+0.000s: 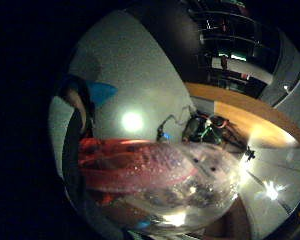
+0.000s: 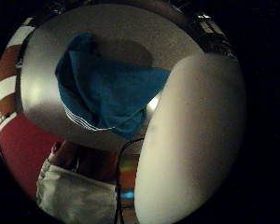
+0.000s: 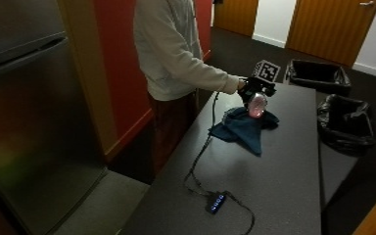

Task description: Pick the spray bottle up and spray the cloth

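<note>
on near end of grey table (image 3: 266, 196): small black box (image 3: 216, 201) with blue lights, cable running up table edge toward person. mid-table: blue cloth (image 3: 245, 128) lying crumpled, one corner trailing toward near end. directly above cloth: gloved right hand (image 3: 253, 89), forearm reaching out level from person's side, fingers curled round spray bottle (image 3: 258, 105); bottle clear with reddish tint, hanging down, not touching cloth. no readable label or writing on bottle. far side: two black bins (image 3: 318, 74).
</note>
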